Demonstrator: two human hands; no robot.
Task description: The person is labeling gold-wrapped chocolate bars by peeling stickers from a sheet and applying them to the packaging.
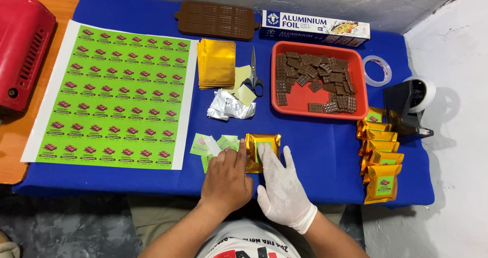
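Observation:
A gold foil pouch [262, 142] with a green sticker lies flat on the blue cloth [315, 151] near the front edge. My right hand [282, 187], in a white glove, presses its fingers on the pouch's lower middle. My left hand [226, 179], bare, rests palm down with its fingertips at the pouch's left edge. Loose green stickers [208, 145] lie just left of the pouch, partly under my left fingers.
A large green sticker sheet [117, 90] covers the left. Behind are empty gold pouches [216, 62], scissors [254, 77], crumpled foil [229, 105], a red tray [317, 105] of chocolate pieces, a brown mould [216, 19], a foil box [315, 27], tape [377, 71], a dispenser [409, 105] and finished pouches [381, 161].

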